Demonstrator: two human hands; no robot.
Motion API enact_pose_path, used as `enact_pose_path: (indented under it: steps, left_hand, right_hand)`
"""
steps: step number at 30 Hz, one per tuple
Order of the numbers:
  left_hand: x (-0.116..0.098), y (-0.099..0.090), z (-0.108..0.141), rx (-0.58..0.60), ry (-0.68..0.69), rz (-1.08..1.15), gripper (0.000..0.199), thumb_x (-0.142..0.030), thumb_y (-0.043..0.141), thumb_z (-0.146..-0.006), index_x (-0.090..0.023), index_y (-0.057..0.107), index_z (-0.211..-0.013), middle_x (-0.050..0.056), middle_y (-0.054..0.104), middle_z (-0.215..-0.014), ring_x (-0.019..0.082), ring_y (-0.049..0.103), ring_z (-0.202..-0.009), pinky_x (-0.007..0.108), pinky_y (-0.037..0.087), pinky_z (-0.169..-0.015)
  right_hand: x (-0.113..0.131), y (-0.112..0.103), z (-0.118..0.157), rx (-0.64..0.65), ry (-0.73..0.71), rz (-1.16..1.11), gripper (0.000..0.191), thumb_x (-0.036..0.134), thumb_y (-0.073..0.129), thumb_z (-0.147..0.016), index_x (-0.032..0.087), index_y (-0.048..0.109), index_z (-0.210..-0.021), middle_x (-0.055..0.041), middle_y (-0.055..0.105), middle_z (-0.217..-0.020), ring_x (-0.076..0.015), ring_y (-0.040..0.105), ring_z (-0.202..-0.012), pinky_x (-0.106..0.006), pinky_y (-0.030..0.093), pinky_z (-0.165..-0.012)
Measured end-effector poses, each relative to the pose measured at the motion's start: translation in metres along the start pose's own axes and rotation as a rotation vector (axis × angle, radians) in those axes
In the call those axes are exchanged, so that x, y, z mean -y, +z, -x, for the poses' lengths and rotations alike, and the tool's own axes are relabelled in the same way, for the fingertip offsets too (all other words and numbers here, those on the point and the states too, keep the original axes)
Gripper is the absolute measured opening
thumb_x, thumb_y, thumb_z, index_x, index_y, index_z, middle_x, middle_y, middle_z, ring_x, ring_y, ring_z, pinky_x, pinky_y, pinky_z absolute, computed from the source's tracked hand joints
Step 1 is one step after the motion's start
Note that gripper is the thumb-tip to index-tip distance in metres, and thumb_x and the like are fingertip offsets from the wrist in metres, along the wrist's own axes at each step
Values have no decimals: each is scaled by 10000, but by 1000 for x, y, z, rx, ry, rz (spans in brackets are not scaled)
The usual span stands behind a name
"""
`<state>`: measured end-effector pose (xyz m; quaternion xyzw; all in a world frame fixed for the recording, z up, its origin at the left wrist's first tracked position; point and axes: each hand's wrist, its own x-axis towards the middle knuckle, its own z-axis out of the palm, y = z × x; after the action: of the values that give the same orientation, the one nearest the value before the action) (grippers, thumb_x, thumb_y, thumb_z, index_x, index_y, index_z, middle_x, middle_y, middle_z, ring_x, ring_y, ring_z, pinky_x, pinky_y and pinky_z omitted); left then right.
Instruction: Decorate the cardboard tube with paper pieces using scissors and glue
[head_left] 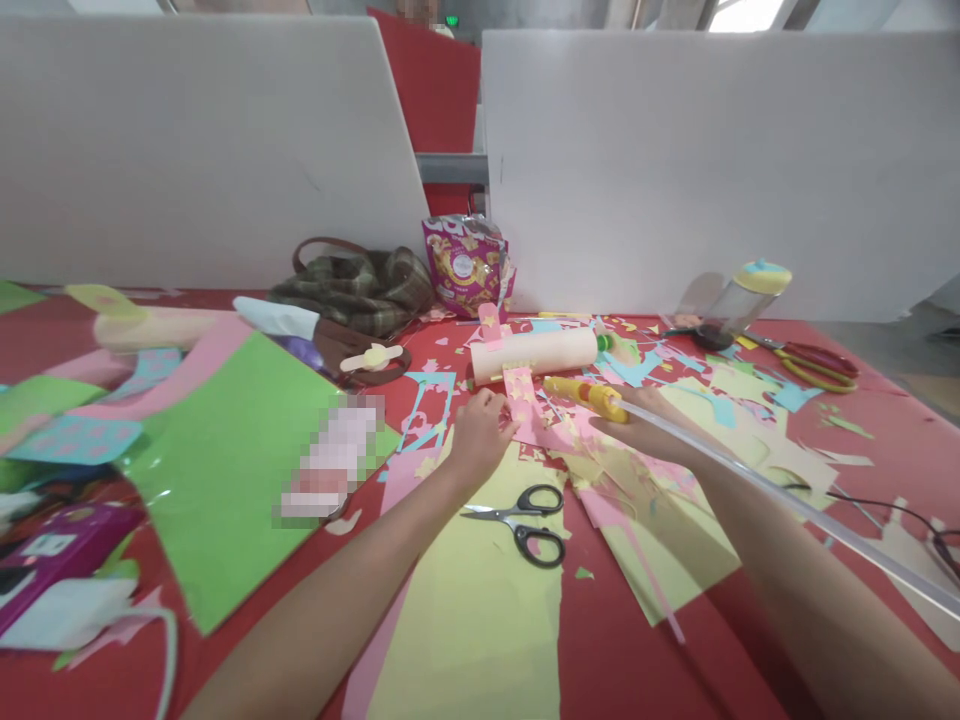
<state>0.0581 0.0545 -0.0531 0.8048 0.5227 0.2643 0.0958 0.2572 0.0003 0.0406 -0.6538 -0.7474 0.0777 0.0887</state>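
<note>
My right hand (646, 428) is wrapped round a yellow hot glue gun (592, 396), its nozzle pointing left. A long clear glue stick (780, 490) runs from the gun's back toward the lower right. With curled fingers my left hand (480, 435) grips the edge of a pink paper strip (525, 400) with yellow stars. Behind the strip a cream paper tube (536, 356) lies on its side; the strip's far end meets it. A second starred pink piece (490, 326) stands up at the tube's left end. Black-handled scissors (525, 520) lie nearer me, partly open.
Paper scraps cover the red table (622, 640). Green sheets (225, 470) and a blurred-out object (330, 465) lie left. A snack bag (466, 265) and plaid cloth (360, 285) sit behind, before white boards (712, 170). At right are a clear container (746, 300) and red-handled scissors (817, 365).
</note>
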Motion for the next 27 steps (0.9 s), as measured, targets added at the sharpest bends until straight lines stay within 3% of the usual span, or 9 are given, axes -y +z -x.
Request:
enact_pose_path:
  steps: [12,27]
  left_hand:
    - [-4,8,0,72,-57,-33,103,-248,479,-742,-186,560,-760,27,521,-841,177,491,-815,320,315,-714]
    - [-4,8,-5,71,-122,27,86,-236,502,-709,-193,575,-729,12,558,-835,155,516,-799,288,341,-687]
  right_hand:
    - [1,-1,0,-5,-9,44,140,319,470,-700,200,491,-630,-7,549,-570,-149,514,-490,-231,351,-441]
    - [0,-1,-1,8,-23,51,122,297,471,-715,186,514,-688,-35,578,-625,-175,546,-549,-247,373,-482]
